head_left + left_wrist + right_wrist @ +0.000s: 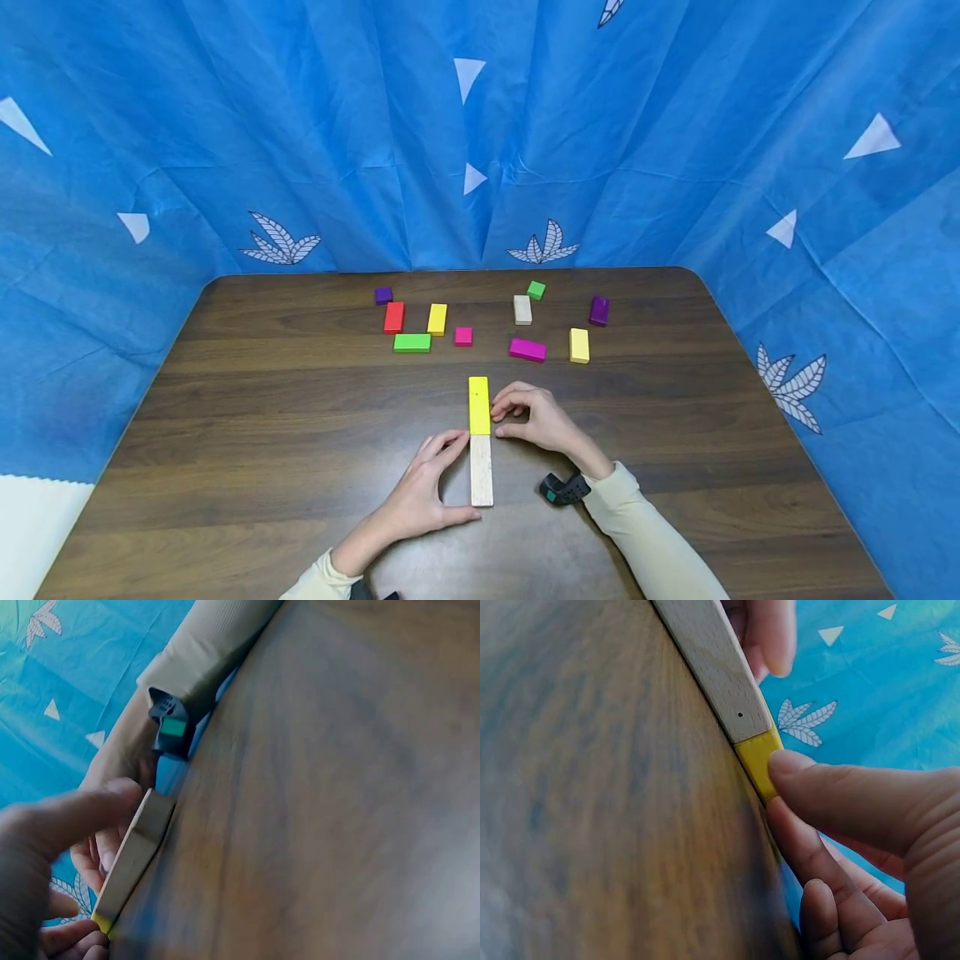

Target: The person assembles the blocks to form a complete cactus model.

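Observation:
A yellow block (478, 405) and a pale wooden block (482, 471) lie end to end in a line pointing away from me. My left hand (420, 492) spans the wooden block's left side, its fingertips by the joint between the blocks. Its thumb (112, 796) is near the block's close end and looks blurred in the left wrist view. Beside the yellow block's right side is my right hand (536, 418), fingers bent and thumb apart from them. From the right wrist, the thumb (802, 769) overlaps the yellow block; contact is hard to tell.
Farther back lie several loose blocks, among them a red block (393, 317), a green block (412, 343), a magenta block (528, 350) and a pale yellow block (579, 346). A blue curtain (420, 150) surrounds the back and sides of the wooden table (262, 450).

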Tool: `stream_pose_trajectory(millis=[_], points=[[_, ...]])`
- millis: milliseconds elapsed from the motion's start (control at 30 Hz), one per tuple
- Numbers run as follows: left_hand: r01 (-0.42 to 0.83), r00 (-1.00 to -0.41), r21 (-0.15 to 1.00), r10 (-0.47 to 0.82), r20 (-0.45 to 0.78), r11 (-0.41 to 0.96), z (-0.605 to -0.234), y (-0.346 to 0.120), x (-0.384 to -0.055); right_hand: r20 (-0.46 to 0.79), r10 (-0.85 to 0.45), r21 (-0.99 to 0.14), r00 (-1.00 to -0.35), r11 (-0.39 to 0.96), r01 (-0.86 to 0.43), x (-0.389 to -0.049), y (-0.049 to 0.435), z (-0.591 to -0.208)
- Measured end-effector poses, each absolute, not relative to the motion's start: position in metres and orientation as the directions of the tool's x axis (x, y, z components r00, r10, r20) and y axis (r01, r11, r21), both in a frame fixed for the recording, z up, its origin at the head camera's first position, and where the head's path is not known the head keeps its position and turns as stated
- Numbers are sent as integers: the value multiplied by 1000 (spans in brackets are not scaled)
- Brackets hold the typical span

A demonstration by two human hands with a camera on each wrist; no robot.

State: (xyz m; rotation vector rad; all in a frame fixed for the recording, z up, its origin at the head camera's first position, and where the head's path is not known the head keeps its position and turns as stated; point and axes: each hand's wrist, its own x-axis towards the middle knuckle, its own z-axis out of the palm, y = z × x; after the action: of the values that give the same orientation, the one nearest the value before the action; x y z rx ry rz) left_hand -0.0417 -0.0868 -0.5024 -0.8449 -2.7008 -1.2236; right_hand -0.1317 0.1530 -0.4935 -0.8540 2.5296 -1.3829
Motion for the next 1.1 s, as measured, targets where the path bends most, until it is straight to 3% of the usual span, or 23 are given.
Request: stream_pose_trajectory(millis=[233,533,833,1100], points=[[528,-833,660,477,280,534,-487,-88,-61,191,-502,-822,-844,388,-416,-138,156,-485],[576,-796,620,539,276,533,-496,-91,-94,181,-355,-868,-917,381,-319,-164,147,-477],[614,-766,572,586,265,544,-508,-91,-98,141,-271,-871,-952,423,-250,-197,124,-468],[606,-774,551,584,243,573,-508,-92,-96,99,-266,-851,-959,477,-220,-221,108,-469]])
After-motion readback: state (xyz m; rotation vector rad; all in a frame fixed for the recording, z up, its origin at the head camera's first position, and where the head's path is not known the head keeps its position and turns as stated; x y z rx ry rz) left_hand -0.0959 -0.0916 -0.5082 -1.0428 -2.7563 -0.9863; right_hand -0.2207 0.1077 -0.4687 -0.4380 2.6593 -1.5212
